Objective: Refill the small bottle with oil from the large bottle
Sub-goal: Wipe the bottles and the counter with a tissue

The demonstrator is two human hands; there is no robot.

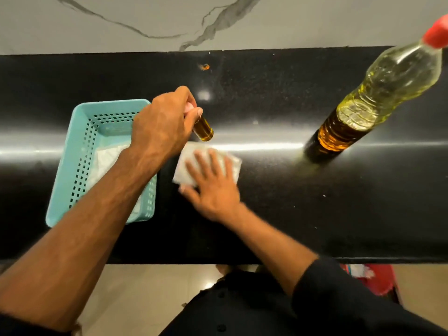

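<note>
Our left hand [164,124] is pinching the small bottle [203,129], seemingly full of oil; our right hand [213,185] is pressing flat on a white cloth [232,163]; the large bottle [378,93] is standing capped, so only tidying seems left.

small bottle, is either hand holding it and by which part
The left hand grips the small bottle at its top, fingers round the cap end. The right hand presses flat on a white cloth.

On the worktop [266,209], a basket [80,151] sits left, a folded cloth [232,163] just right of it, the small bottle [203,129] above the cloth's far edge, and the large bottle [378,98] far right.
</note>
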